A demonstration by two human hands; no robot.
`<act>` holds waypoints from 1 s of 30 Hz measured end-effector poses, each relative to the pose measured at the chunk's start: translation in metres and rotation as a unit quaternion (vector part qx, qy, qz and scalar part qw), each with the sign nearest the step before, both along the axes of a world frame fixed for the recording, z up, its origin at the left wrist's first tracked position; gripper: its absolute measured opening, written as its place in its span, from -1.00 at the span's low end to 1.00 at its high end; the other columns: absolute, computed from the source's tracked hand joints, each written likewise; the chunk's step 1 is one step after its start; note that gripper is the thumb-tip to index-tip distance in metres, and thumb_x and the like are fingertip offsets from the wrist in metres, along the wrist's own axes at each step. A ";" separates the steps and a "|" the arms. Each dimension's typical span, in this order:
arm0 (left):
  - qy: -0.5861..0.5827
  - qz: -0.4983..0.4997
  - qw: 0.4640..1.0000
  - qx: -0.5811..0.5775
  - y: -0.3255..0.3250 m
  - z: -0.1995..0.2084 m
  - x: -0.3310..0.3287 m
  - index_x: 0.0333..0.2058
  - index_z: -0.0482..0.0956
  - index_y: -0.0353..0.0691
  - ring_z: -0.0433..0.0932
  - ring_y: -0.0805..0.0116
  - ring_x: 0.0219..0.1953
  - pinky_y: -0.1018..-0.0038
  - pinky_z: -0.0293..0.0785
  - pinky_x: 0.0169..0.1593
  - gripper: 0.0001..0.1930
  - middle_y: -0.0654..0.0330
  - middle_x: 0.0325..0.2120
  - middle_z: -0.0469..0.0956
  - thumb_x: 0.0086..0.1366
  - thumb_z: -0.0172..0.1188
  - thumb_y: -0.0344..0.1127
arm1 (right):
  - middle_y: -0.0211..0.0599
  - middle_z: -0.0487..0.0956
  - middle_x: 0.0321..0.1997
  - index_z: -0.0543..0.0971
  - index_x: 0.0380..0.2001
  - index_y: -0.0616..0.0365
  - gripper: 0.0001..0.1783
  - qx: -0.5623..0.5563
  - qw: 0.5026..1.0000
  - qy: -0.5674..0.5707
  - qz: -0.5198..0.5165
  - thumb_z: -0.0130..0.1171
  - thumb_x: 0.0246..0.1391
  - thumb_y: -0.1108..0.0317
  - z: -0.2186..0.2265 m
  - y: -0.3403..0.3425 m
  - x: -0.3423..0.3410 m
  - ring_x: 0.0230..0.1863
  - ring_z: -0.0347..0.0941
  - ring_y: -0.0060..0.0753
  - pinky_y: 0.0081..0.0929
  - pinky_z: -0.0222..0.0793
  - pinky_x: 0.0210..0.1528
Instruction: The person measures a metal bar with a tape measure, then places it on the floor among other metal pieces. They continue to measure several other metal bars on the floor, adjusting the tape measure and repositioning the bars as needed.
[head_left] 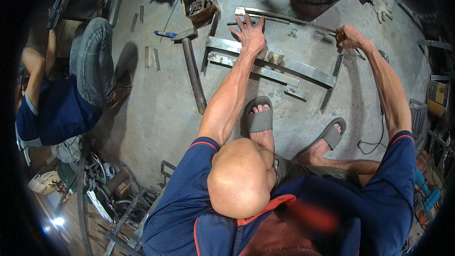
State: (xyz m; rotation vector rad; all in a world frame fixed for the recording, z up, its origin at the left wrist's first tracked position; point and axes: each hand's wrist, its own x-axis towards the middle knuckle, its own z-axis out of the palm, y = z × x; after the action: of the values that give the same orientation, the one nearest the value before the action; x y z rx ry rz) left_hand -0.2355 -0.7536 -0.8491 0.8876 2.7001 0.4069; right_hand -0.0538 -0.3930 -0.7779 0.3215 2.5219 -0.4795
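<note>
My left hand [250, 37] is spread, its fingertips at a long narrow metal bar [275, 16] that slants away to the right. Closed at the bar's right end, my right hand [353, 37] grips a small orange-and-black tool [340, 38], mostly hidden by the fingers. Between my arms, on the concrete floor, lies a metal frame: a wide silver crossbar [308, 72] joins darker side pieces [332, 83]. My left forearm crosses over it. Pale lumpy pieces [274, 57] sit on the crossbar. A shorter square tube [265, 71] lies alongside, nearer my feet.
Left of the frame stands a long-handled hammer [193, 73], beside a blue marker [164, 33]. Farther off are a box of small metal parts [201, 7], a dark bucket of tools [316, 2] and a glove [380, 9]. At left, another person [71, 95] crouches near metal scrap.
</note>
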 end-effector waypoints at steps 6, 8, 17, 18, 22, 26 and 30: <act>0.005 0.001 1.000 0.010 0.000 -0.003 0.000 0.37 0.37 0.28 -0.30 -0.52 0.49 -0.66 -0.53 0.28 -0.23 -0.23 0.44 -0.02 0.13 0.20 -0.36 | -0.04 0.70 -0.32 0.65 -0.19 0.28 -0.54 0.005 1.000 -0.013 0.009 0.43 -0.28 0.42 0.002 0.001 -0.006 -0.27 0.64 -0.06 -0.18 0.55 -0.17; 0.004 0.005 1.000 0.017 0.000 -0.002 -0.001 0.36 0.37 0.28 -0.30 -0.52 0.49 -0.67 -0.54 0.28 -0.24 -0.23 0.44 -0.03 0.14 0.19 -0.36 | -0.04 0.70 -0.30 0.65 -0.17 0.28 -0.53 0.003 1.000 -0.014 0.006 0.43 -0.28 0.42 0.003 0.000 -0.007 -0.26 0.65 -0.07 -0.18 0.56 -0.15; -0.006 0.003 1.000 0.015 -0.001 0.000 -0.002 0.37 0.36 0.29 -0.33 -0.50 0.49 -0.66 -0.57 0.29 -0.22 -0.26 0.44 -0.03 0.14 0.19 -0.39 | -0.07 0.72 -0.19 0.66 -0.07 0.27 -0.47 0.021 0.999 -0.024 0.017 0.45 -0.25 0.44 0.001 0.002 -0.011 -0.15 0.66 -0.10 -0.20 0.58 -0.04; -0.009 0.000 1.000 0.010 -0.001 0.000 -0.002 0.38 0.36 0.29 -0.33 -0.50 0.50 -0.66 -0.57 0.29 -0.22 -0.25 0.44 -0.04 0.13 0.19 -0.39 | -0.08 0.72 -0.18 0.66 -0.07 0.27 -0.47 0.022 0.999 -0.028 0.011 0.45 -0.24 0.44 0.001 0.002 -0.011 -0.14 0.66 -0.10 -0.20 0.58 -0.03; -0.005 0.002 1.000 0.009 -0.001 0.002 -0.001 0.38 0.35 0.30 -0.33 -0.48 0.50 -0.65 -0.59 0.30 -0.20 -0.23 0.45 -0.04 0.12 0.21 -0.40 | -0.09 0.72 -0.16 0.66 -0.06 0.27 -0.46 0.020 0.999 -0.025 0.005 0.46 -0.24 0.45 0.001 0.002 -0.011 -0.12 0.65 -0.10 -0.21 0.59 -0.01; -0.008 0.004 1.000 -0.005 0.000 0.004 -0.001 0.38 0.34 0.32 -0.32 -0.47 0.50 -0.64 -0.60 0.31 -0.19 -0.22 0.45 -0.03 0.12 0.23 -0.40 | -0.09 0.72 -0.19 0.66 -0.06 0.27 -0.47 0.022 0.999 -0.024 0.013 0.44 -0.24 0.45 0.000 0.003 -0.011 -0.15 0.65 -0.10 -0.20 0.58 -0.04; -0.010 0.004 1.000 -0.009 0.000 0.006 -0.001 0.38 0.33 0.32 -0.31 -0.47 0.50 -0.63 -0.57 0.32 -0.19 -0.21 0.45 -0.03 0.12 0.23 -0.39 | -0.07 0.71 -0.25 0.65 -0.10 0.28 -0.50 0.016 1.000 -0.015 0.011 0.43 -0.24 0.43 -0.002 0.005 -0.010 -0.20 0.64 -0.11 -0.16 0.57 -0.08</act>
State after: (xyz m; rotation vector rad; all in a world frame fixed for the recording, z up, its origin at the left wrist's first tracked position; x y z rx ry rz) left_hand -0.2362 -0.7534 -0.8426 0.8630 2.6867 0.3890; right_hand -0.0636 -0.3884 -0.7803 0.3109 2.5028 -0.4225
